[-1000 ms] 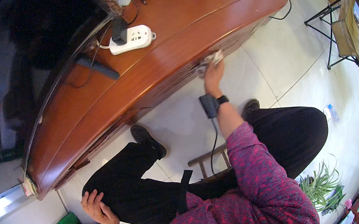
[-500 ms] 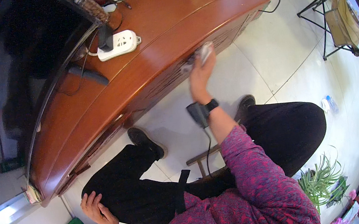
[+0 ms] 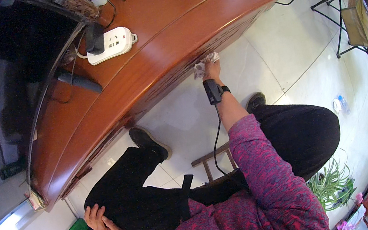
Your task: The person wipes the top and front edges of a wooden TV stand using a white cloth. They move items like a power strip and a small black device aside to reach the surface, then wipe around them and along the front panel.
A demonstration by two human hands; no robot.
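Note:
My right hand [image 3: 212, 71] is closed around a crumpled whitish cloth [image 3: 199, 69], held against or just in front of the carved front of a reddish-brown wooden cabinet [image 3: 208, 16]. Parts of the cloth stick out past the fingers; whether it touches the wood I cannot tell for sure. A black device with a cable is strapped at that wrist. My left hand [image 3: 101, 222] lies with fingers stretched out on my left knee, in black trousers, holding nothing.
On the cabinet top are a white power strip [image 3: 112, 45] with a black plug, a dark TV screen [image 3: 3, 83] and a clear jar [image 3: 76, 6]. A folding stool [image 3: 351, 23] stands at the right. A green plant [image 3: 332, 184] and a wooden stool [image 3: 209, 163] are close to me.
My right hand has lowered a little beside the cabinet front, with the cloth in it, and the wrist has turned. My left hand stays on the knee. The view has shifted slightly.

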